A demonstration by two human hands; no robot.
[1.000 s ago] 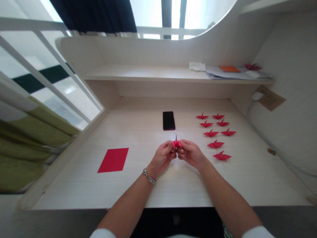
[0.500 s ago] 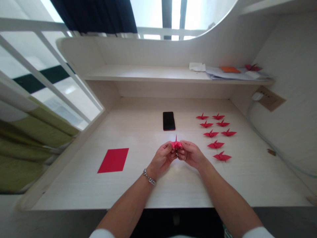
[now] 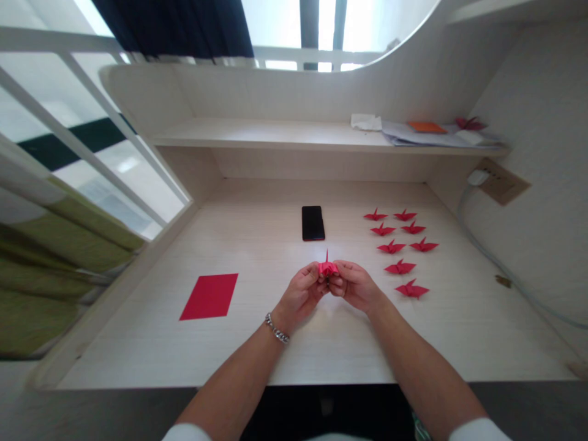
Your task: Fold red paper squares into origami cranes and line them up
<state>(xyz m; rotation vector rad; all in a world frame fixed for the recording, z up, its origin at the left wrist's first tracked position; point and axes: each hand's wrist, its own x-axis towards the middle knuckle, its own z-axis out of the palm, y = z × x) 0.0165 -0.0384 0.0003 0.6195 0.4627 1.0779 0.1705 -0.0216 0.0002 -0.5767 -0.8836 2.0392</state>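
Between my two hands is a red paper crane [image 3: 327, 268], with one thin point standing straight up from its middle. My left hand [image 3: 304, 288] pinches its left wing, and my right hand [image 3: 356, 285] pinches the right wing. Both sets of fingertips nearly meet beneath the crane, so its underside is partly hidden. Several finished red paper cranes [image 3: 400, 267] sit in two columns on the desk to the right of my right hand. A flat red paper sheet [image 3: 210, 296] lies to the left of my left hand.
A black phone [image 3: 313, 223] lies on the desk [image 3: 257, 220] just beyond my hands. The shelf [image 3: 257, 130] at the back holds a tissue [image 3: 365, 122], papers, an orange piece [image 3: 427, 127] and a dark red folded piece [image 3: 470, 124]. A cable [image 3: 489, 257] runs down the right wall.
Both hands keep their pinch on the crane, almost unmoved. The view has shifted very slightly; the cranes and sheet stay in place.
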